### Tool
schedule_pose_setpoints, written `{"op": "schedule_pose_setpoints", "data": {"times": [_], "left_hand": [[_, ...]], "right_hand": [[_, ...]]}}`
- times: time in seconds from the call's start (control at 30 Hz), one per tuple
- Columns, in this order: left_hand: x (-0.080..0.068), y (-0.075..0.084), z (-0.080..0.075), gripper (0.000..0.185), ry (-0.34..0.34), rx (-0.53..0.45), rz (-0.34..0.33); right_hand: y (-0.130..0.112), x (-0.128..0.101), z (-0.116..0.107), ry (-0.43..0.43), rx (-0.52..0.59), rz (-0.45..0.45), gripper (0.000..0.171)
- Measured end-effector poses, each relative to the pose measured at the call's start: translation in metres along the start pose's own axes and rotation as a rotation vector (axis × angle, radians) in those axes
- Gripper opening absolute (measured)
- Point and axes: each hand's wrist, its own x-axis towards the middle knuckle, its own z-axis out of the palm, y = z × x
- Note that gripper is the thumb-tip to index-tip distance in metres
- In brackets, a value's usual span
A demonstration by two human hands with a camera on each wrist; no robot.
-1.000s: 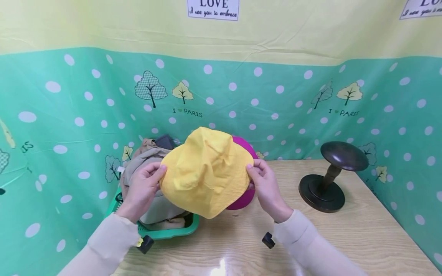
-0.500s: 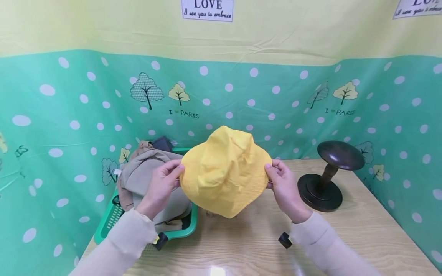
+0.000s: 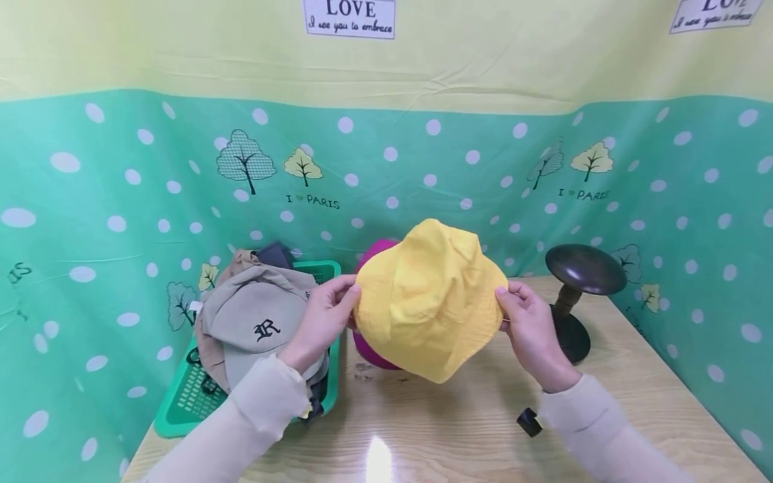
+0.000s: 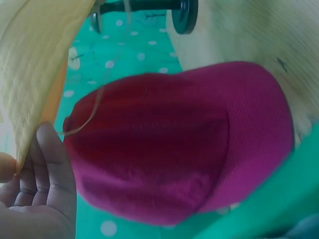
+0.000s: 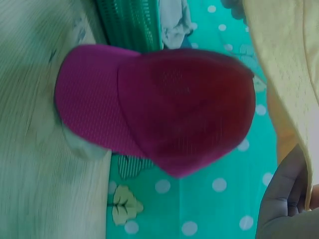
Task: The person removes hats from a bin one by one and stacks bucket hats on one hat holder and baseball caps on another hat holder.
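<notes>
Shifted rightward since a second ago: yellow bucket hat (image 3: 431, 301), now hanging above the middle of the bench (image 3: 459, 429) nearer the dark hat stand (image 3: 578, 295), both hands having travelled with it; magenta cap now peeking out on the hat's left side rather than its right.

Sitting at the left edge of the bench: green basket (image 3: 181, 409), piled with a beige cap (image 3: 256, 322) lettered with a black "R", a darker cloth tucked behind it.

Pinching the left rim of the yellow bucket hat: left hand (image 3: 320, 322), thumb on top and fingers (image 4: 55, 174) curled beneath the brim, cream sleeve trailing toward the near-left corner.

Being held up off the bench, crown toward the backdrop, brim drooping to a point at the front: the yellow bucket hat itself.

Lying on the bench behind and below it, close to the back edge and just beside the basket: magenta cap (image 5: 159, 107), mostly covered in the head view, plain in both wrist views.

Gripping the right rim of the hat: right hand (image 3: 531, 329), fingers curled round the brim edge.

Standing toward the back-right corner, near that hand but apart from it: the dark hat stand, round base on the bench.
</notes>
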Motion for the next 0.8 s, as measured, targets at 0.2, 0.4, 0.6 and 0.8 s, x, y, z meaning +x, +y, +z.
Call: {"op": "schedule_pose_setpoints", "data": {"times": [0.2,0.4,0.6,0.8], "left_hand": [[0.014,0.006,0.029,0.033,-0.050,-0.011,0.013],[0.026,0.010,0.060,0.039,-0.063,0.009,0.065],[0.034,0.025,0.092,0.042,-0.031,-0.034,0.074],[0.054,0.024,0.124,0.044,-0.001,-0.001,0.097]], "right_hand": [[-0.007,0.002,-0.025,0.049,0.042,-0.013,0.026],[-0.009,0.010,-0.057,0.090,0.029,-0.075,0.025],[-0.016,0.017,-0.087,0.163,-0.058,-0.077,0.029],[-0.031,0.024,-0.113,0.191,-0.009,-0.082,0.028]]}}
